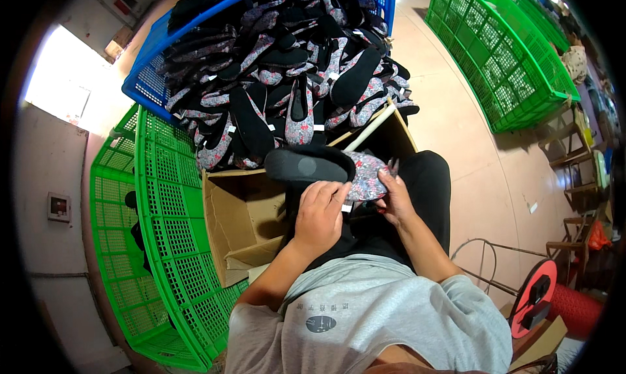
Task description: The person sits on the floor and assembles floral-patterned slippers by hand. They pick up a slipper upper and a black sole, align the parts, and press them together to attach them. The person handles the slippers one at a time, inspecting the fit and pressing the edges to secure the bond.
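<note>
Over my lap I hold a slipper with a black insole and a grey floral toe with red spots. My left hand is closed on its near edge, around the middle, beside a small white tag. The toe end is gripped by my right hand, thumb on top and the other fingers partly hidden. Just beyond lies a big pile of similar floral and black slippers, with white tags showing on several.
The pile spills from a blue crate over a cardboard box. Green crates stand at my left, more green crates at the far right. A red spool and wooden stools are to the right.
</note>
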A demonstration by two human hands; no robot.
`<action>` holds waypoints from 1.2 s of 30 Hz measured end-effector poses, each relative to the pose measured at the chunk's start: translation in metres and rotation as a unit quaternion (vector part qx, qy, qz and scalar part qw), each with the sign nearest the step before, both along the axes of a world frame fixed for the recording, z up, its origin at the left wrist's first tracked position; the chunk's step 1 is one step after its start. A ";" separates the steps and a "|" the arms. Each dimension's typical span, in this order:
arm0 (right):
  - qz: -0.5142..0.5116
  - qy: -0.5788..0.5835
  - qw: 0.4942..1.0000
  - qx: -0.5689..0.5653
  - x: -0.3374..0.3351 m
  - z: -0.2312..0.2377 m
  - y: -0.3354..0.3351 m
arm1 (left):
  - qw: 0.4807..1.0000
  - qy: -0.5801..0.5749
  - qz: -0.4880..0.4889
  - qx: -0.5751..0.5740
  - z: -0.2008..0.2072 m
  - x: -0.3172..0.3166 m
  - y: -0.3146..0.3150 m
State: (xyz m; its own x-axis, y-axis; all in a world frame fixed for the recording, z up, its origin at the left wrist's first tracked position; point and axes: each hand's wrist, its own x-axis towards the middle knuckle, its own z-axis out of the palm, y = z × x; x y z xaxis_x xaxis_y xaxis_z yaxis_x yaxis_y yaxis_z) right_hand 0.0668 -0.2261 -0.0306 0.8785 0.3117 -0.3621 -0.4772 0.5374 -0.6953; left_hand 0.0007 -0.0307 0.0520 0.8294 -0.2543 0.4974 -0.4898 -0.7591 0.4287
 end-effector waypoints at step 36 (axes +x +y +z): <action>0.254 -0.465 0.750 -0.396 -0.033 0.052 0.014 | 0.436 0.480 0.123 -0.751 -0.060 -0.023 0.021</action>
State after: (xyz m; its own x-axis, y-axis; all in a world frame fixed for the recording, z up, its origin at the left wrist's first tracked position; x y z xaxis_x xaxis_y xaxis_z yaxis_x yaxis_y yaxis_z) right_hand 0.0342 -0.2120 0.0210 0.7068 0.7024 0.0845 0.4082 -0.3074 -0.8595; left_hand -0.0225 -0.0095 -0.0077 0.7485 -0.0845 -0.6578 0.4808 0.7523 0.4504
